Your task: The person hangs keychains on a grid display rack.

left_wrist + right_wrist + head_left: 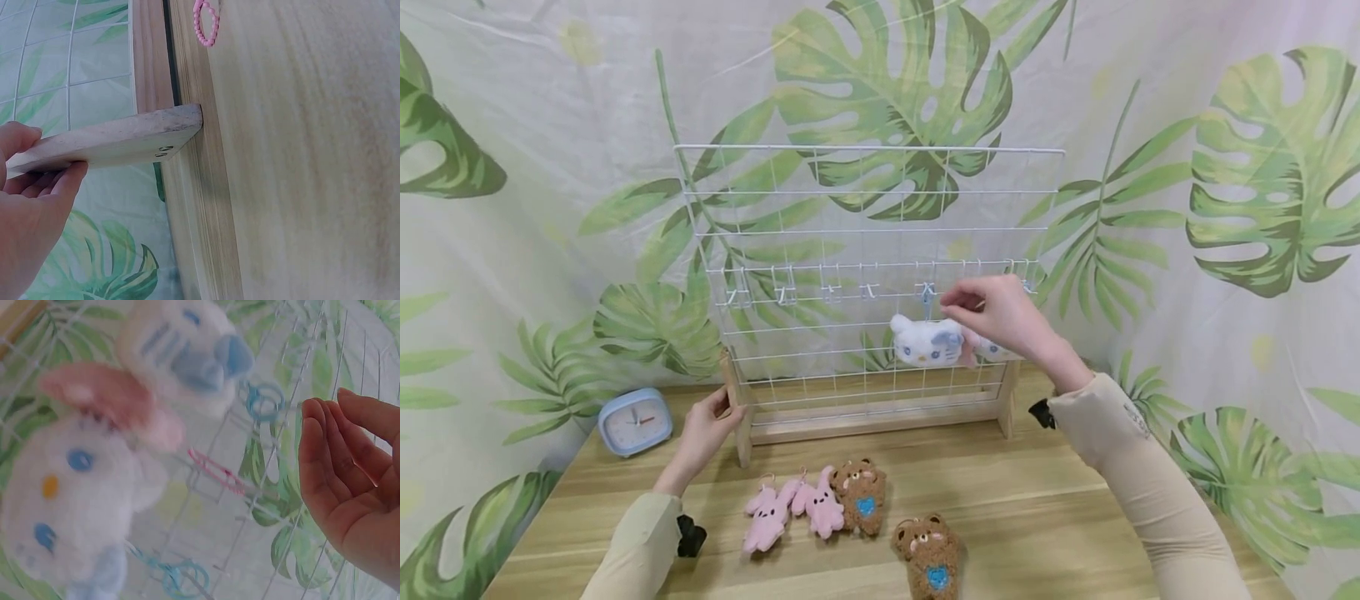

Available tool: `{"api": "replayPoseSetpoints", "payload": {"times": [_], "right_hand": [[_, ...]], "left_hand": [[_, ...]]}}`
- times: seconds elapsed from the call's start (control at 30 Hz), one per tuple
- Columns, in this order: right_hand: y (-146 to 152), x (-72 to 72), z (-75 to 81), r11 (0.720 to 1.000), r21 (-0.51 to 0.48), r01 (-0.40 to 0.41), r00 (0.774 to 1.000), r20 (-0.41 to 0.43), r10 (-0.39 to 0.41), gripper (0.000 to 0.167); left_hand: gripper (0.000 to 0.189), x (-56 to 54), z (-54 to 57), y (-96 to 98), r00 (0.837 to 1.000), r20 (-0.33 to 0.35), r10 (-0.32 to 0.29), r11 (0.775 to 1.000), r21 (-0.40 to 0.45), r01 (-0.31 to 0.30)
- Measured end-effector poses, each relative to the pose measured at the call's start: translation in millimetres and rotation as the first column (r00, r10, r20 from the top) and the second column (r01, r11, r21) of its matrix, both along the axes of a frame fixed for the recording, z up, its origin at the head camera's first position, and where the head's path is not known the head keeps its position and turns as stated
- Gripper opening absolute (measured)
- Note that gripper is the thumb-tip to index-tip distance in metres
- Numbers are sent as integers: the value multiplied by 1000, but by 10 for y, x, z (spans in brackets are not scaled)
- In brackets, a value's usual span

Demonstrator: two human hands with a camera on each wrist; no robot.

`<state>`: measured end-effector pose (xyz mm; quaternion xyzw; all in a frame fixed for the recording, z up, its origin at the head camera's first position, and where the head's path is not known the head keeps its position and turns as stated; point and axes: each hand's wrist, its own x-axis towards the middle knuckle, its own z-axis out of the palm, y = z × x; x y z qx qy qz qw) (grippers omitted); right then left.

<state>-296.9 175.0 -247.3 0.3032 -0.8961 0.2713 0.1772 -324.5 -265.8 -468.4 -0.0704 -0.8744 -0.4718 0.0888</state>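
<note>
My left hand (709, 423) grips the wooden side post (119, 137) of a white wire grid rack (868, 150), thumb on one face and fingers on the other. Close to a hook on the grid, my right hand (1000, 310) holds nothing, its fingers loosely bent. Beside it hangs a white cat-face plush (917, 343) with a blue bow. Another white plush (69, 481) and a pink plush (103, 394) hang next to it, partly behind my right hand in the head view. Blue rings (265, 402) sit at the hooks, just off my fingertips.
Two pink plush charms (767, 518) and two brown bear charms (934, 557) lie on the wooden table (1045, 533) before the rack. A blue clock (635, 422) stands at the left. Several hooks (786, 292) line the grid; a leaf-print cloth (1112, 50) hangs behind.
</note>
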Motion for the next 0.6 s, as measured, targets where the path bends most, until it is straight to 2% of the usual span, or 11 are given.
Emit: {"api": "replayPoseSetpoints", "payload": {"times": [0.1, 0.2, 0.4, 0.5, 0.6], "right_hand": [[-53, 79, -205, 998, 10, -56, 998, 15, 56, 10], [-142, 95, -492, 991, 43, -124, 992, 41, 122, 8], [-396, 35, -1156, 957, 117, -266, 953, 179, 243, 10], [-518, -65, -1448, 948, 144, -286, 937, 251, 244, 13], [-644, -182, -1673, 947, 160, -280, 919, 329, 216, 14]], "left_hand": [[58, 8, -4, 7, 1000, -1, 1, 1000, -6, -1], [57, 11, 16, 1, 1000, -4, 0, 1000, -5, 0], [57, 13, 24, -8, 1000, 0, -1, 1000, -4, 1], [57, 8, 14, -5, 1000, 7, -3, 1000, 6, 3], [57, 7, 8, 3, 1000, 14, -8, 1000, 21, 8]]}}
